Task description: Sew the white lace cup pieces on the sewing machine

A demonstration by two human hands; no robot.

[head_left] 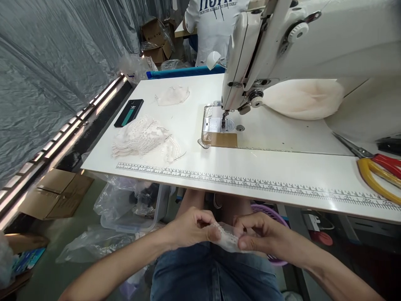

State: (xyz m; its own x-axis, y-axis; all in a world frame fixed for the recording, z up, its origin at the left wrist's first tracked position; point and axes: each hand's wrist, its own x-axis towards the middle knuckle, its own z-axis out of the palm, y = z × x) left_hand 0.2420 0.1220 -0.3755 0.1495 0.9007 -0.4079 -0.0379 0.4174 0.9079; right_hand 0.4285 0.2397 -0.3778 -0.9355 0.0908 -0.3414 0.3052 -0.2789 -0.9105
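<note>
Over my lap, below the table's front edge, I hold a small piece of white lace fabric [228,239] stretched between both hands. My left hand [199,228] pinches its left end between thumb and fingers. The right end is gripped by my right hand [258,234], thumb on top. On the table to the left lies a pile of pale lace pieces [142,140] with loose thread ends, and a single sheer piece [173,95] rests farther back. The sewing machine [241,62] stands beyond my hands, its presser foot [223,121] over the needle plate.
A phone [129,113] lies by the table's left edge. Yellow and red scissors [372,163] rest at the right. Puffy cream fabric [303,98] sits under the machine arm. Below are a plastic bin [159,209], a purple basket [275,217] and a cardboard box [56,194]. A person [213,29] sits ahead.
</note>
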